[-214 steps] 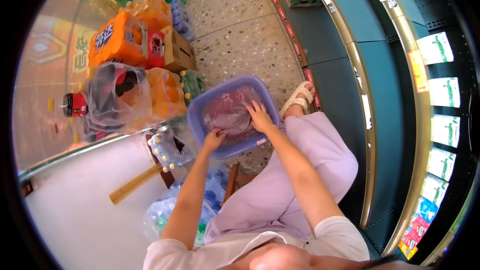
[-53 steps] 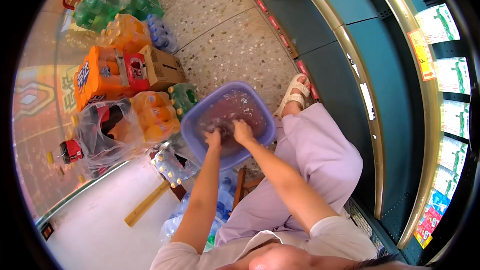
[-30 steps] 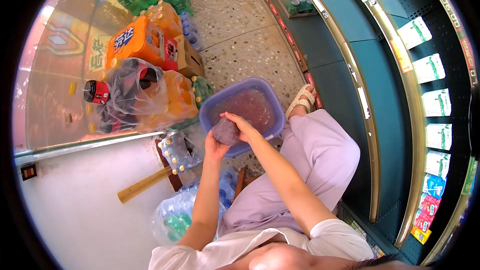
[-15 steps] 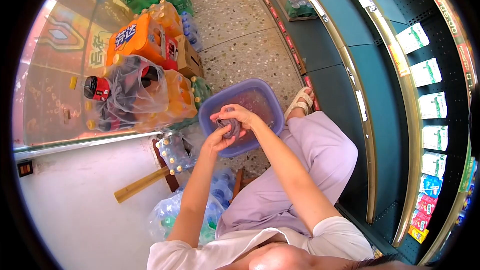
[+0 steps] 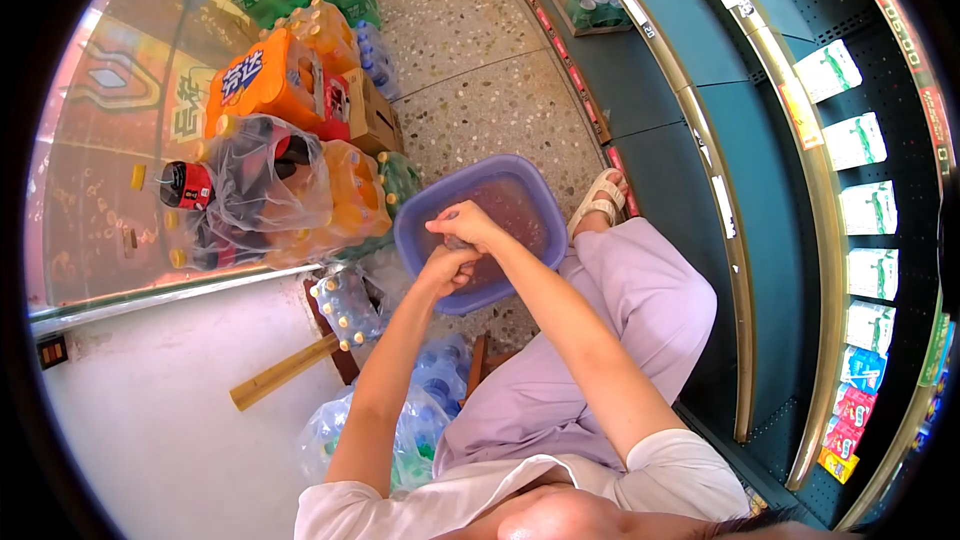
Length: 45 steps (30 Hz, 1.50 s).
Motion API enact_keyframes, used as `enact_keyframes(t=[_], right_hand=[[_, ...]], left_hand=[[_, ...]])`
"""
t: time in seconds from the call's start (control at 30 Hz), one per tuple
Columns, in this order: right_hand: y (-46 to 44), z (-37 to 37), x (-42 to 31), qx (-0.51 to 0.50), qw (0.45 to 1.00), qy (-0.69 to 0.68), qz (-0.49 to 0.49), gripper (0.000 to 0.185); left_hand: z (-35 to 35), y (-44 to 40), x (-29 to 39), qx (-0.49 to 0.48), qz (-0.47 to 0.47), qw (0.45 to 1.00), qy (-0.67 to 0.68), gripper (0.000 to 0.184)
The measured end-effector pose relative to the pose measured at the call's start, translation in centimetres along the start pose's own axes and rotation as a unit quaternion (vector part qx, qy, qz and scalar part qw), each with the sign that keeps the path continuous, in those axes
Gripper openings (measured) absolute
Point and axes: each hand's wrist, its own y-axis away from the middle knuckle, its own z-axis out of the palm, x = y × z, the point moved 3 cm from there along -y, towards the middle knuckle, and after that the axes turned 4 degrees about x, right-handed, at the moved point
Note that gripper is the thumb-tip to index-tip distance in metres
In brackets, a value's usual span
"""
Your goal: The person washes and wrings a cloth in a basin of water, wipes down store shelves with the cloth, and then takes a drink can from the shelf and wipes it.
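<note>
A purple plastic basin (image 5: 548, 202) with murky water in it stands on the speckled floor in front of me. Over its near left part, both my hands grip a wet greyish-purple cloth (image 5: 457, 242), and only a little of it shows between them. My left hand (image 5: 449, 270) is closed round the lower end, knuckles up. Just above it, my right hand (image 5: 468, 226) is wrapped round the upper end. The two fists are close together, one above the other.
Packs of bottled drinks (image 5: 265, 90) and a cardboard box (image 5: 375, 112) line the left side. A wooden bar (image 5: 285, 372) juts out by the white wall. Bagged bottles (image 5: 400, 430) lie near my left elbow. Store shelves (image 5: 640, 180) curve along the right, beside my sandalled foot (image 5: 600, 202).
My hands have closed from a looser, open-fingered hold into tight fists round the cloth. Less of the cloth shows now. The basin has not visibly moved.
</note>
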Motion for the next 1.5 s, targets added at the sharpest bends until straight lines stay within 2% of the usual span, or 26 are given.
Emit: enact_keyframes(t=[0.13,0.2,0.23,0.3,0.33,0.43,0.53,0.67,0.77,0.8,0.9,0.93,1.0,1.03,1.1,1.13,1.17,1.23,1.3,1.33,1.43,1.47,1.5], right_hand=[[0.1,0.6,0.5,0.083,0.992,0.093,0.007,0.027],[-0.3,1.0,1.2,0.146,0.973,0.171,-0.047,0.028],[0.0,1.1,1.3,0.177,0.959,0.208,-0.073,0.03],[1.0,1.5,1.2,0.226,0.945,0.232,-0.056,0.028],[1.2,1.5,1.4,0.252,0.936,0.242,-0.046,0.028],[0.8,1.6,2.4,0.285,0.927,0.241,-0.024,0.025],[0.6,1.7,3.5,0.301,0.925,0.231,0.016,0.024],[0.3,1.9,4.6,0.333,0.918,0.207,0.064,0.024],[1.7,2.6,4.2,0.359,0.91,0.195,0.07,0.024],[1.8,2.9,4.3,0.381,0.899,0.201,0.075,0.025],[0.3,2.8,6.0,0.317,0.926,0.206,-0.005,0.027],[1.0,2.8,5.4,0.281,0.935,0.205,-0.074,0.031],[2.5,2.6,3.9,0.202,0.963,0.16,-0.083,0.033],[3.0,2.5,3.4,0.162,0.973,0.136,-0.089,0.036],[3.8,2.2,2.6,0.125,0.985,0.078,-0.092,0.039],[4.2,1.6,2.4,0.11,0.988,0.049,-0.095,0.042],[5.2,1.1,1.5,0.088,0.993,-0.006,-0.076,0.046],[8.3,0.8,-1.1,0.041,0.991,-0.12,-0.042,0.055],[8.4,0.7,-1.7,0.031,0.981,-0.111,-0.153,0.059],[9.5,0.4,-2.3,0.047,0.974,-0.121,-0.184,0.063],[13.0,0.2,-3.6,0.095,0.966,-0.089,-0.223,0.063],[13.1,0.2,-3.2,0.116,0.955,-0.062,-0.265,0.061],[14.7,0.5,-3.2,0.13,0.948,-0.028,-0.29,0.049]], left_hand=[[-0.1,-0.8,-1.0,0.09,0.059,0.99,-0.096,0.009],[-0.3,-1.2,-1.5,0.135,0.093,0.974,-0.158,0.011],[-0.7,-1.7,-2.1,0.166,0.139,0.95,-0.223,0.015],[-1.0,-2.2,-2.4,0.216,0.234,0.877,-0.361,0.026],[-0.7,-1.8,-2.1,0.231,0.252,0.833,-0.435,0.036],[0.0,-0.9,-2.0,0.225,0.223,0.825,-0.468,0.038],[-0.5,-1.0,-2.6,0.234,0.248,0.81,-0.477,0.037],[-0.8,-0.5,-2.7,0.228,0.242,0.766,-0.551,0.038],[-1.2,-0.1,-2.4,0.203,0.202,0.73,-0.621,0.041],[-1.6,-0.6,-2.7,0.204,0.212,0.731,-0.616,0.038],[-1.7,-0.3,-3.2,0.263,0.266,0.74,-0.56,0.035],[-2.5,-1.2,-3.7,0.222,0.222,0.782,-0.539,0.032],[-4.7,-2.6,-3.2,0.138,0.13,0.849,-0.493,0.028],[-4.6,-1.9,-2.5,0.069,0.122,0.896,-0.421,0.027],[-4.3,0.5,-1.2,-0.075,0.092,0.956,-0.269,0.026],[-4.0,1.9,-0.5,-0.068,0.089,0.967,-0.229,0.029],[-3.9,3.0,0.1,-0.061,0.085,0.976,-0.189,0.031],[-7.7,1.8,0.1,-0.125,0.061,0.986,-0.097,0.044],[-6.1,4.4,1.4,-0.041,0.074,0.996,-0.033,0.056],[-5.8,4.0,1.7,-0.039,0.086,0.996,0.007,0.058],[-6.6,2.5,4.2,-0.021,0.139,0.985,0.097,0.064],[-7.1,1.6,4.8,-0.012,0.169,0.98,0.108,0.065],[-6.1,2.3,5.5,-0.001,0.197,0.973,0.118,0.067]])
